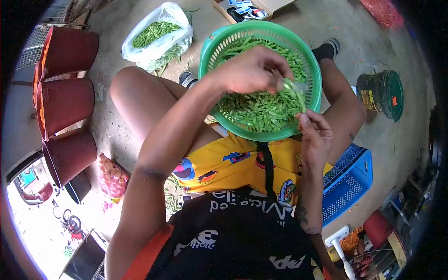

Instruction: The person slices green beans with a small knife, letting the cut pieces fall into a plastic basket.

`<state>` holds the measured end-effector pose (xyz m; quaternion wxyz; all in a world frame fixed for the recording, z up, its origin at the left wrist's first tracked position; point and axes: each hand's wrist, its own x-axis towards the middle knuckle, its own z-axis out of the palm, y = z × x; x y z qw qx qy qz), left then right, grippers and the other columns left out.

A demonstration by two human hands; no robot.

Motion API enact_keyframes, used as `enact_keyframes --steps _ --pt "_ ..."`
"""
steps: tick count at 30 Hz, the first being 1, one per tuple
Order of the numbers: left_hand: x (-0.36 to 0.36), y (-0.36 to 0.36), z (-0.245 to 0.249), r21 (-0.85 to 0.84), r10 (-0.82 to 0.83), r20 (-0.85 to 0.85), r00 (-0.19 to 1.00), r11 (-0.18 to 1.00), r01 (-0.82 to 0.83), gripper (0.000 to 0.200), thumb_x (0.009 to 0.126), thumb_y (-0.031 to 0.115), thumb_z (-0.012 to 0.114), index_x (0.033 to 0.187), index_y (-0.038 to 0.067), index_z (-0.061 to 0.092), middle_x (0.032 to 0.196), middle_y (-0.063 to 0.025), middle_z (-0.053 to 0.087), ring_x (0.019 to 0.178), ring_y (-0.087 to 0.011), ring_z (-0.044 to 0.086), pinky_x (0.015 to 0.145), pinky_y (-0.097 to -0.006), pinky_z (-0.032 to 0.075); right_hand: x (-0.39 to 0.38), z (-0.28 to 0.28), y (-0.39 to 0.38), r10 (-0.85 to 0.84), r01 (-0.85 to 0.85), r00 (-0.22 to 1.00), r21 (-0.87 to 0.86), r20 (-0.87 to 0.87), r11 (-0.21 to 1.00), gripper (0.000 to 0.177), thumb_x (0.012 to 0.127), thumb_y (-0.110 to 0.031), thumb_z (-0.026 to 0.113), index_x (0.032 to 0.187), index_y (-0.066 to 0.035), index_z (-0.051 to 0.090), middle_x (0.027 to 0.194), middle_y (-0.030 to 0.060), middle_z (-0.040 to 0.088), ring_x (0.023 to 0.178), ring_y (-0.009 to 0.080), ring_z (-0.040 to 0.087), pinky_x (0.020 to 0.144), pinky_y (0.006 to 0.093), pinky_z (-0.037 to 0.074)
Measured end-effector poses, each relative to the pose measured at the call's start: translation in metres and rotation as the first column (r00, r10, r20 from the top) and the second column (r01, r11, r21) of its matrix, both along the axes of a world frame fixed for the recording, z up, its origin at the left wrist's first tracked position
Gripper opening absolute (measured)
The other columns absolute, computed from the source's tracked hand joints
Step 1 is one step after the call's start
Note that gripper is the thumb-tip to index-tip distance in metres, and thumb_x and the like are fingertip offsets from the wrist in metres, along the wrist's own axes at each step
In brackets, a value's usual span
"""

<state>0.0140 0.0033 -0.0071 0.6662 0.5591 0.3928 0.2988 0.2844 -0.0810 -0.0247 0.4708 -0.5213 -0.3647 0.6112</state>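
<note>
A green plastic colander (205, 70) rests between my legs, filled with green beans (261, 112), many cut into short pieces. Above it, my right hand (315, 133) pinches the lower end of a few long green beans (301, 99) near the colander's right rim. My left hand (256, 70) reaches over the middle of the colander, its fingers closed at the upper end of those beans. A pale, shiny blur shows beside its fingertips; what that hand grips cannot be made out.
A white plastic bag (133, 50) of green pieces lies at upper left. Dark red buckets (70, 102) line the left side, with a net sack (112, 177) nearby. A blue crate (347, 186) and a dark green bucket (380, 95) stand right. A cardboard box (277, 4) sits at the top.
</note>
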Motion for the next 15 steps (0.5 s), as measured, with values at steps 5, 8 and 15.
enact_keyframes --steps 5,8,15 --pt "-0.016 0.003 0.000 -0.001 0.079 -0.043 0.996 0.997 -0.079 0.032 0.090 -0.005 0.070 0.122 0.000 0.073 0.097 -0.0026 0.072 0.081 -0.0097 0.068 0.072 -0.0243 0.054 0.006 -0.008 0.000 0.004 -0.004 0.999 -0.002 -0.032 1.000 0.025 0.093 0.003 0.079 0.118 0.007 0.074 0.106 0.0159 0.079 0.097 0.0184 0.075 0.090 0.0281 0.057" --pt "0.011 -0.006 -0.001 -0.006 -0.009 0.024 1.000 1.000 0.009 0.037 0.087 -0.007 0.073 0.124 -0.001 0.073 0.092 -0.0016 0.070 0.083 -0.0088 0.067 0.077 -0.0239 0.054 -0.009 -0.005 0.001 0.001 0.000 0.999 0.005 -0.044 1.000 0.026 0.093 0.004 0.079 0.119 0.006 0.074 0.106 0.0161 0.079 0.098 0.0189 0.075 0.091 0.0285 0.058" --pt "-0.013 0.001 0.002 0.003 0.032 -0.056 0.998 0.999 -0.032 0.031 0.089 -0.004 0.072 0.120 -0.001 0.074 0.091 -0.0026 0.071 0.082 -0.0098 0.067 0.074 -0.0243 0.054 -0.008 0.000 0.003 0.018 -0.017 0.999 0.029 -0.031 0.999 0.024 0.094 0.003 0.079 0.117 0.007 0.074 0.108 0.0167 0.079 0.098 0.0191 0.076 0.091 0.0279 0.058"
